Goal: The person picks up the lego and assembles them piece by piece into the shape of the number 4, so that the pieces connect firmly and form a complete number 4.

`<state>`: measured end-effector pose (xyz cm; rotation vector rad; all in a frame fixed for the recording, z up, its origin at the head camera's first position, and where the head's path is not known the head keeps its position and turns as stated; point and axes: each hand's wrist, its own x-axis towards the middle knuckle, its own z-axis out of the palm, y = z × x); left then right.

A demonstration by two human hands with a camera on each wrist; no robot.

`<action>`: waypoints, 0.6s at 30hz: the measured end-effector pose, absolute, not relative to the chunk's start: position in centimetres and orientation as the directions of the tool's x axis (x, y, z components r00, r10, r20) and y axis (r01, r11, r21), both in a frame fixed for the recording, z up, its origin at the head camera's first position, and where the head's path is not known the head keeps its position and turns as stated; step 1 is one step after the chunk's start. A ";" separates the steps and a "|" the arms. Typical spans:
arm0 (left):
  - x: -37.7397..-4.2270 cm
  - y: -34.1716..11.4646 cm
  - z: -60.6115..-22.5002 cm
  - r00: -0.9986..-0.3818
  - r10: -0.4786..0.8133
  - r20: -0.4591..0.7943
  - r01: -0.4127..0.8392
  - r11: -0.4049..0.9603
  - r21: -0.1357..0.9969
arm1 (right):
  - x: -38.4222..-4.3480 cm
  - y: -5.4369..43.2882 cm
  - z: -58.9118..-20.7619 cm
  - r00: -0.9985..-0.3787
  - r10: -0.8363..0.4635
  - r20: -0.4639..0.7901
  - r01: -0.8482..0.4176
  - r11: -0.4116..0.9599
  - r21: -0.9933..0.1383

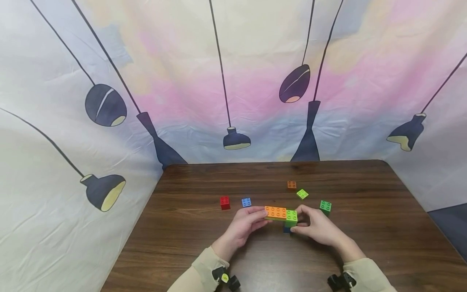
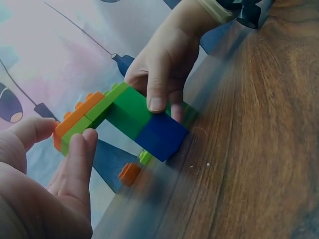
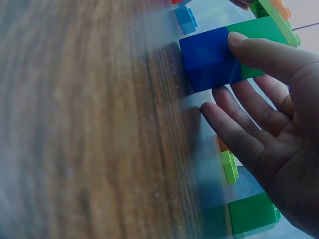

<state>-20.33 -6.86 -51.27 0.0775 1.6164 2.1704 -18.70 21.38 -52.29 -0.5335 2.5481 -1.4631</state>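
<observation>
Both hands hold one joined piece of toy building bricks above the table's near middle. Along its top lies a long orange brick [image 1: 275, 212], with lime bricks [image 2: 97, 109] beneath and beside it. Under the right end, a green brick [image 2: 130, 114] sits on a dark blue brick [image 3: 209, 59], the lowest part. My left hand [image 1: 242, 225] pinches the orange end, thumb at the orange brick and fingers against the lime underside. My right hand [image 1: 322, 226] grips the green and blue stack, its thumb lying across their joint. Whether the blue brick touches the table I cannot tell.
Loose bricks lie on the brown wooden table [image 1: 175, 243]: a red brick [image 1: 225, 202] and a light blue brick [image 1: 246, 202] at left, an orange brick [image 1: 291, 184] and a flat lime brick [image 1: 302, 194] behind, a green brick [image 1: 325, 207] beside the right hand. A printed cloth [image 1: 255, 101] hangs behind.
</observation>
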 end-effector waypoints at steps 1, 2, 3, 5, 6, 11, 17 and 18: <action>-20.3 -6.8 -51.2 -0.908 0.363 -0.208 -0.302 -0.225 0.926 | -18.7 21.4 -52.3 -0.925 -0.378 0.042 -0.227 0.460 -0.858; -20.3 -6.8 -51.1 -0.911 0.356 -0.210 -0.300 -0.221 0.928 | -18.7 21.4 -52.3 -0.924 -0.380 0.043 -0.229 0.460 -0.858; -20.3 -6.8 -51.1 -0.913 0.349 -0.212 -0.299 -0.217 0.929 | -18.7 21.4 -52.3 -0.924 -0.380 0.044 -0.230 0.461 -0.857; -20.2 -6.8 -51.0 -0.916 0.338 -0.219 -0.300 -0.212 0.930 | -18.7 21.4 -52.3 -0.923 -0.381 0.045 -0.232 0.460 -0.857; -20.2 -6.8 -51.0 -0.917 0.333 -0.220 -0.299 -0.209 0.931 | -18.7 21.4 -52.2 -0.923 -0.381 0.046 -0.233 0.462 -0.855; -19.8 -6.3 -50.6 -0.916 0.344 -0.208 -0.276 -0.163 0.947 | -18.7 21.5 -52.2 -0.924 -0.379 0.049 -0.247 0.494 -0.834; -19.6 -5.8 -50.4 -0.925 0.325 -0.195 -0.264 -0.183 0.947 | -18.8 21.5 -52.2 -0.922 -0.384 0.052 -0.254 0.500 -0.828; -19.7 -5.9 -50.5 -0.928 0.318 -0.194 -0.263 -0.190 0.946 | -18.8 21.5 -52.3 -0.922 -0.385 0.049 -0.249 0.490 -0.836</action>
